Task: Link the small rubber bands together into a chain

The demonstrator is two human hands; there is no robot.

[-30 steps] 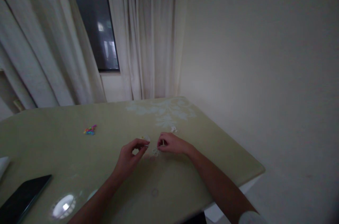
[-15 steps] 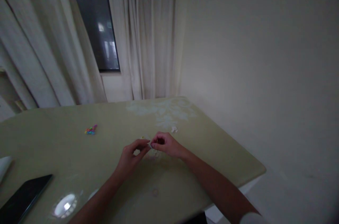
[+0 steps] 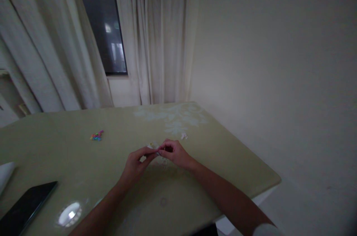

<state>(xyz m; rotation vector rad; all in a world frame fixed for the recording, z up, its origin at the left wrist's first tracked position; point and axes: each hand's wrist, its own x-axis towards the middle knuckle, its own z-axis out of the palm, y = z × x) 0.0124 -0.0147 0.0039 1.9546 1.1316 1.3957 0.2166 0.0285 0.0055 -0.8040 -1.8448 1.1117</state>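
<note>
Left hand: my thumb and forefinger are pinched narrow at the tips, on a small pale piece, with a gap behind them; I think this lets me grip finely.
Right hand: my tips meet the left ones, pinched on the same spot, probably to steady the work from the opposite side.
Small pale piece: between my fingertips, mostly hidden; I cannot tell its shape.
Clear rings: loose on the table just below my fingertips, close enough, I'd judge, to spare me reaching.
Pale thing with a yellow spot: just beyond my left fingertips, partly covered; too small to name.
White bits: a little cluster past my right hand, seemingly grouped so they don't scatter.
Coloured pieces: heaped farther left, well apart from my hands, perhaps so colours don't mix in.
Dark tablet: flat at near left, clear of my forearms.
</note>
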